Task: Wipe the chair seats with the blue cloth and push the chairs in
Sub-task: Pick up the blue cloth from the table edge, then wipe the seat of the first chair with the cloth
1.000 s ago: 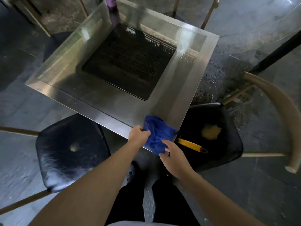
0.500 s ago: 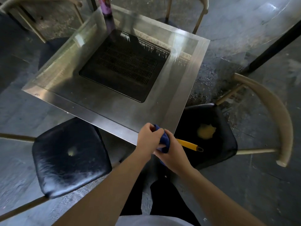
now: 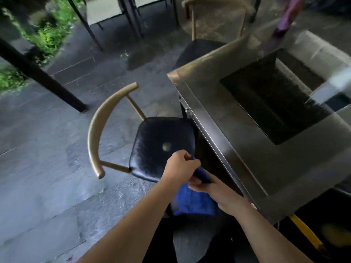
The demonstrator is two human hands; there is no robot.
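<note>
Grey stone paving (image 3: pixel 47 186) runs under everything, with green plants (image 3: pixel 47 35) blurred at the far left edge.

Two bare hands meet low in the middle of the view, both closed on one blue terry cloth (image 3: pixel 193 204). The left hand (image 3: pixel 180 168) is a loose fist, knuckles up, pinching the cloth's upper, darker fold. The right hand (image 3: pixel 212 188) comes in from the right with its fingers curled over the same fold, touching the left hand. Most of the cloth hangs below the two hands in a bright blue sheet, above the person's dark trousers. Both forearms reach forward from the bottom edge, bare and nearly straight.

Two chairs show clearly. The nearer one has a black padded square seat (image 3: pixel 161 147) with a small pale worn spot in its middle, and a curved tan backrest (image 3: pixel 98 130) on thin tan rods. Its seat lies just beyond the left hand, its right edge tucked against the counter. The second chair (image 3: pixel 201 48), of the same make, stands further off at the counter's far side.

One square steel counter (image 3: pixel 228 145) fills the right, with a dark sunken grille (image 3: pixel 273 99) in its top. A purple object (image 3: pixel 286 18), blurred, rises near its far edge. One yellow handle (image 3: pixel 305 232) slants under the counter's near corner at bottom right.
</note>
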